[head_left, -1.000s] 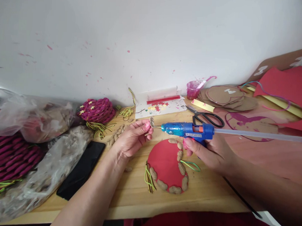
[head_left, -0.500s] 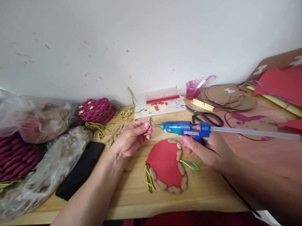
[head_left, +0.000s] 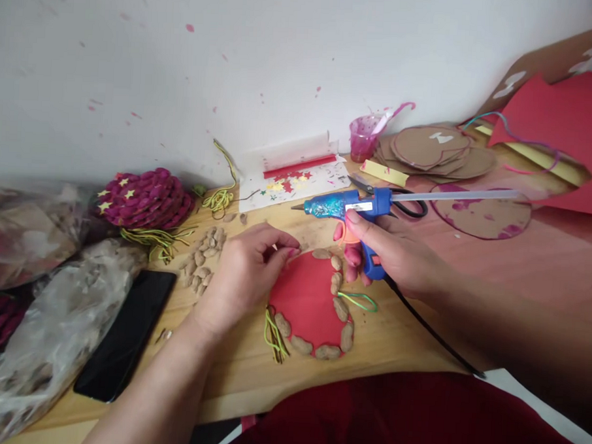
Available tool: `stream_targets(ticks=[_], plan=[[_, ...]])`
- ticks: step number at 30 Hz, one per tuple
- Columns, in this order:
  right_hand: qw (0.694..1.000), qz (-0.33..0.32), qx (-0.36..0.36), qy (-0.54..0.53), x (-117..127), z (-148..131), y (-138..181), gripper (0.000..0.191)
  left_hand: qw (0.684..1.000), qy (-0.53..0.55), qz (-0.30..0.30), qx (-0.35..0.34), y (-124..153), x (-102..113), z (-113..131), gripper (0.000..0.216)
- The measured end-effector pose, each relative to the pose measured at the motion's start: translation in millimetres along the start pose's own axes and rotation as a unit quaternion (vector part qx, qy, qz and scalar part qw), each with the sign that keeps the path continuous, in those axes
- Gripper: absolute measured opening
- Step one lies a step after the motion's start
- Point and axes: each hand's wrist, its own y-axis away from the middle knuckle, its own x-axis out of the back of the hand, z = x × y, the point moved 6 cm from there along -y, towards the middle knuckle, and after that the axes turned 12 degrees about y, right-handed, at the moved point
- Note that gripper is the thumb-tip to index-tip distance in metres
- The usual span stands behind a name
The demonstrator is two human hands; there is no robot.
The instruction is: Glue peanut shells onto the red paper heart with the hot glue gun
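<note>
A red paper disc (head_left: 308, 300) lies on the wooden table (head_left: 408, 345), with peanut shells (head_left: 342, 309) glued along its right and lower rim and green strings at both sides. My left hand (head_left: 247, 272) is pinched at the disc's upper left edge, pressing a small shell piece that its fingers mostly hide. My right hand (head_left: 390, 252) grips a blue glue gun (head_left: 348, 206) above the disc, nozzle pointing left, a clear glue stick jutting from its back and a black cord trailing right.
Loose peanut shells (head_left: 203, 260) lie left of the disc. A black phone (head_left: 127, 332) and plastic bags (head_left: 50, 342) sit at left, a magenta shell ornament (head_left: 144, 199) behind. Scissors (head_left: 409, 204), a pink cup (head_left: 362, 136), cardboard circles (head_left: 436, 149) and red paper (head_left: 560, 129) are at back right.
My left hand came down from in front of the gun's nozzle to the disc's top edge with the shell piece. The glue gun drew back slightly. The camera tilted downward.
</note>
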Motion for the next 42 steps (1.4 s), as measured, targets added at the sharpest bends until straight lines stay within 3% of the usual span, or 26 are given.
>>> stream_targets(ticks=[3, 6, 16, 42], plan=[[0.999, 0.000, -0.022, -0.039, -4, 4, 0, 0.043, 0.993, -0.092, -0.020, -0.069, 5, -10, 11, 0.015], [0.999, 0.002, -0.025, -0.044, -6, 6, 0, 0.040, 0.988, -0.129, -0.029, -0.086, 7, -16, 16, 0.014], [0.999, 0.028, -0.018, -0.039, -2, 10, -4, 0.039, 0.977, -0.195, -0.025, -0.080, 11, -20, 17, 0.010], [1.000, 0.022, -0.017, -0.003, -2, 12, -6, 0.042, 0.972, -0.224, -0.030, -0.066, 10, -26, 14, 0.014]])
